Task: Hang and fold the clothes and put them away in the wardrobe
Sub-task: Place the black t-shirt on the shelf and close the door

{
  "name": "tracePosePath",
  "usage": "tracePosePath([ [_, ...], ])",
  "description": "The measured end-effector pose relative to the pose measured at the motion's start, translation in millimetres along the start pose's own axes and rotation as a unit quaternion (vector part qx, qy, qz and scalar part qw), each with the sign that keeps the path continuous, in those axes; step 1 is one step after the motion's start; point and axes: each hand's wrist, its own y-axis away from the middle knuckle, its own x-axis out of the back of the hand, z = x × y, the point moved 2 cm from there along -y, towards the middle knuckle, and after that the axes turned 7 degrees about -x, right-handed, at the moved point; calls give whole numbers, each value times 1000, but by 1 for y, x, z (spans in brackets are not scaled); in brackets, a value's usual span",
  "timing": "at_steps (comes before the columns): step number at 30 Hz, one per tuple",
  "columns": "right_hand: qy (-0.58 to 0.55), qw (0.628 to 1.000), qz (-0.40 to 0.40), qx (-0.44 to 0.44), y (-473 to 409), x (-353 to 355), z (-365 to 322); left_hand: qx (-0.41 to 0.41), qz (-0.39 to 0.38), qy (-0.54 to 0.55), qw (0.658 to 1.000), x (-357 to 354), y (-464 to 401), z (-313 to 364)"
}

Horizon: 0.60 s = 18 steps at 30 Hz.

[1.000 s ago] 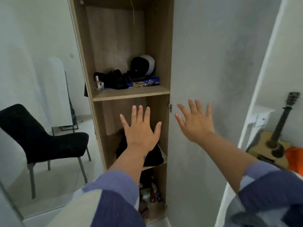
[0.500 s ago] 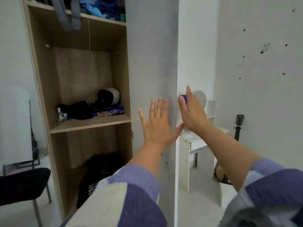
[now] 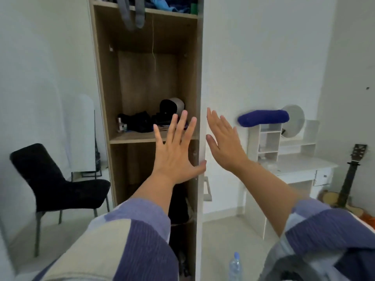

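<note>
A tall wooden wardrobe (image 3: 105, 82) stands straight ahead, its white door (image 3: 200, 78) seen nearly edge-on. My left hand (image 3: 175, 153) is spread flat in front of the open compartment, thumb touching the door's edge. My right hand (image 3: 223, 142) is spread on the other side of the door, fingers up. Both hands hold nothing. Dark clothes (image 3: 138, 121) and a black-and-grey object lie on the middle shelf (image 3: 129, 138). Blue clothes (image 3: 162, 5) sit on the top shelf, with a grey strap (image 3: 132, 15) hanging down. More dark clothing (image 3: 178, 207) fills the lower compartment.
A black chair (image 3: 50, 183) stands on the left. To the right are a white desk (image 3: 294, 169) with small shelves, a blue rolled cloth (image 3: 263, 117) on top, and a round mirror (image 3: 294, 120). A guitar (image 3: 349, 183) leans at far right. A water bottle (image 3: 235, 266) sits below.
The door has swung from broadside to nearly edge-on, so the desk and room behind it show. My left hand moved left of the door edge; my right stays on its far side.
</note>
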Motion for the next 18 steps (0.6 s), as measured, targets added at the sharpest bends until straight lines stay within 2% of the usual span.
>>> tracePosePath([
  [3,-10,999,-23,40,-12,-31,-27,22,-4,-27,999,8,19,-32],
  [6,-33,996,-86,2,-22,-67,-44,44,-18,-71,996,12,32,-66],
  [9,12,990,-143,-11,-33,-105,-61,72,-44,-131,988,13,39,-98],
  [14,38,995,-92,32,-72,-149,-104,133,-95,-212,963,-2,43,-157],
  [18,66,995,-48,51,-113,-174,-126,160,-119,-232,952,-24,40,-205],
])
